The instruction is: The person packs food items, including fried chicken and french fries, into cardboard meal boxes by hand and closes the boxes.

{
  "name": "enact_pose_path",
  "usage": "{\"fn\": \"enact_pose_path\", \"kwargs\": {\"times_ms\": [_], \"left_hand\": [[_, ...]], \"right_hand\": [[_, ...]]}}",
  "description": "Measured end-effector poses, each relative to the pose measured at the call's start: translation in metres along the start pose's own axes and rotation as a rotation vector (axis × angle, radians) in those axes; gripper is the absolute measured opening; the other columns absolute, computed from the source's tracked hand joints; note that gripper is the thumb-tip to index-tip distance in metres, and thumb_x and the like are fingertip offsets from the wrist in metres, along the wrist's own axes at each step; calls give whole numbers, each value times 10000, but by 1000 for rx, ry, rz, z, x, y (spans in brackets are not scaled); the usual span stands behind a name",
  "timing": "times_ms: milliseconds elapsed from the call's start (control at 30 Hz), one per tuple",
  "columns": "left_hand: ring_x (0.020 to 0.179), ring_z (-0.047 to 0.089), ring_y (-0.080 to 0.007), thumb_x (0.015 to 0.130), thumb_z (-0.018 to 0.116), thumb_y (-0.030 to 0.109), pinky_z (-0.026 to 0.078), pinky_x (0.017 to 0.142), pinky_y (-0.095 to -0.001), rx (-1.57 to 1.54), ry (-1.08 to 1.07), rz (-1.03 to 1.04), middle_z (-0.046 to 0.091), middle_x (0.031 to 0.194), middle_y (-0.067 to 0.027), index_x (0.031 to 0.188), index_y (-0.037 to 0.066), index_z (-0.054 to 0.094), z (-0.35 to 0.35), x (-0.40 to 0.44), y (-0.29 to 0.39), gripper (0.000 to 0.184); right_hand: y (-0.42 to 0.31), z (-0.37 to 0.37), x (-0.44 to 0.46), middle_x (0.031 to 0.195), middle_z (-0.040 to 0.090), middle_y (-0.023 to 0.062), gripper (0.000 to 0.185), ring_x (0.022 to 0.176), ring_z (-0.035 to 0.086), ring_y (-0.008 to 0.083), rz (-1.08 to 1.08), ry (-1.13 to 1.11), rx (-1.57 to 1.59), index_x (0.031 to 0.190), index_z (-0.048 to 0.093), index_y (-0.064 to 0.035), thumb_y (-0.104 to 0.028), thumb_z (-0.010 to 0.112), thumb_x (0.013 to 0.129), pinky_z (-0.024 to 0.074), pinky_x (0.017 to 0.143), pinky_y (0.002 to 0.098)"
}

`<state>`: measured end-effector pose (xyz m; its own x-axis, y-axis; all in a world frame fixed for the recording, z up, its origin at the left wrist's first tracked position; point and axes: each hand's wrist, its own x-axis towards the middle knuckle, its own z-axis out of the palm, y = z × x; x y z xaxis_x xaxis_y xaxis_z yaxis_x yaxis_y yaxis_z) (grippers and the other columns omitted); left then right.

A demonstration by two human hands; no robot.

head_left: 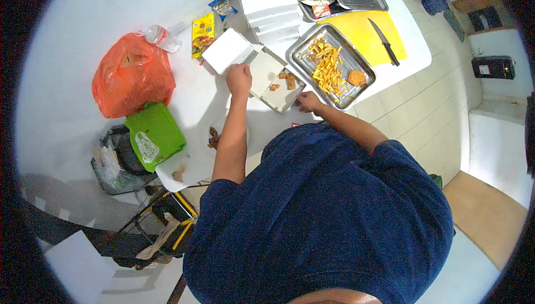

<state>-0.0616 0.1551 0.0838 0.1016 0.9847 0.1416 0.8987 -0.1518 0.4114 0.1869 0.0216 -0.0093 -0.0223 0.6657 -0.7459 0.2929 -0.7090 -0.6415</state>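
An open cardboard food box (266, 86) lies on the table before me, its white lid (227, 51) folded back to the left. Inside it are brown fried pieces (288, 80) toward the right side. My left hand (239, 79) is closed on the box's left side, by the lid's fold. At the near right edge of the box, my right hand (307, 102) has its fingers curled against the cardboard; the fingertips are partly hidden. Just beyond the right hand, a metal tray (293, 53) holds fries (327, 67) and a browned square piece (356, 77).
Stacked white boxes (270, 3) stand behind the food box. A knife (383, 42) lies on a yellow cutting board (401, 28) at the right. Leftward are an orange bag (132, 76), a plastic bottle (163, 39), a green bag (156, 136) and a yellow packet (203, 34).
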Motion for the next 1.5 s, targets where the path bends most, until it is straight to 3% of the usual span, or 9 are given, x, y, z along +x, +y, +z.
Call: {"fn": "enact_pose_path", "kwargs": {"times_ms": [167, 267, 367, 433, 567, 933, 1267, 1433, 1500], "left_hand": [[1094, 500, -397, 849, 571, 257, 384, 932, -527, 66, -130, -12, 569, 1155, -204, 1174, -4, 575, 11, -21, 14, 416], [1321, 264, -452, 842, 572, 240, 241, 1068, -547, 109, -26, 62, 313, 1426, -259, 1381, -55, 321, 16, -39, 19, 663], [1405, 46, -425, 857, 552, 237, 117, 1119, -538, 89, -80, 92, 64, 1515, -259, 1440, -56, 164, 2, -57, 28, 760], [1398, 45, -445, 845, 564, 224, 115, 1116, -546, -23, -54, 91, 49, 1508, -277, 1447, -42, 154, 1, -73, 29, 776], [1388, 40, -473, 827, 590, 215, 110, 1113, -552, -147, -42, 3, 26, 1492, -313, 1462, -11, 122, -5, -120, 39, 820], [1241, 355, -486, 833, 648, 254, 297, 1042, -481, -483, -209, -75, 306, 1369, -362, 1461, -17, -17, 29, -172, 41, 954], [1186, 461, -422, 798, 659, 125, 373, 1011, -415, -691, -201, -134, 378, 1345, -322, 1463, 37, -106, 56, -166, 49, 1017], [1132, 519, -354, 785, 675, 67, 487, 900, -372, -783, -277, -208, 402, 1322, -292, 1466, 57, -105, 49, -166, 52, 1036], [1118, 528, -351, 784, 678, 63, 505, 880, -369, -761, -314, -225, 407, 1317, -286, 1467, 61, -103, 46, -167, 52, 1037]], "right_hand": [[-12, -4, -27, 751, 655, 61, 303, 563, 609, 155, 29, -50, 56, 908, 671, -32, -295, 520, 903, 474, 477, 286], [-18, 0, -36, 657, 644, 67, 320, 475, 577, 155, 58, -18, 161, 798, 689, -27, -291, 532, 886, 459, 438, 304], [-17, -1, -30, 726, 660, 60, 296, 559, 599, 148, 140, -57, 259, 825, 677, -38, -280, 522, 897, 459, 470, 290], [-14, -2, -28, 856, 690, 63, 268, 729, 658, 143, 161, -119, 241, 895, 655, -38, -256, 501, 913, 493, 560, 282], [-2, 6, -16, 854, 690, 74, 261, 707, 651, 134, 130, -147, 250, 895, 650, -24, -227, 488, 921, 503, 561, 278], [10, 15, -26, 785, 663, 64, 282, 619, 632, 135, 31, -103, 296, 906, 634, -3, -253, 505, 931, 490, 494, 251], [12, -24, -40, 734, 661, 41, 254, 607, 612, 116, -59, -167, 47, 822, 660, -29, -263, 577, 878, 487, 527, 270], [4, -74, -49, 718, 661, 62, 189, 610, 605, 130, -237, 72, 58, 876, 666, -23, -188, 642, 789, 490, 565, 276], [4, -102, -54, 767, 676, 133, 259, 652, 648, 211, -382, 395, -301, 932, 663, -1, -188, 661, 753, 520, 631, 321]]}}
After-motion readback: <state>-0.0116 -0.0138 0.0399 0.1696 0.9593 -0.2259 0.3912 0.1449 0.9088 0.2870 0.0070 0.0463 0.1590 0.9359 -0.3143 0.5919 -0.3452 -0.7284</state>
